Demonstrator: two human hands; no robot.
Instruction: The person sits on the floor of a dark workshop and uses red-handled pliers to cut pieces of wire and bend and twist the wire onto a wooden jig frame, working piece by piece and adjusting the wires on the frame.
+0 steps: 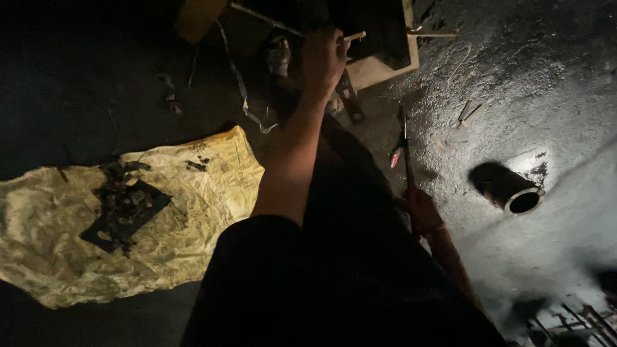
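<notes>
Right hand (424, 211) low by the knee, closed on a thin dark-handled tool (405, 154) pointing away, parked within reach; yellow sack (193, 212) spread on floor under black scraps (125, 205), likely catching debris; farther out, left hand (323, 56) clamped on a pale thin stick (355, 36) over a wooden block (382, 67); dark pipe (508, 188) lying apart at right.

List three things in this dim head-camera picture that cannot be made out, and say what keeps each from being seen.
1. Head view: what the thin stick in the left hand touches; darkness swallows the wooden frame.
2. Head view: the grip of the right hand on the long tool; shadow and the dark trouser leg hide the fingers.
3. Head view: the dark scraps on the yellow sack; too dim to identify.
</notes>
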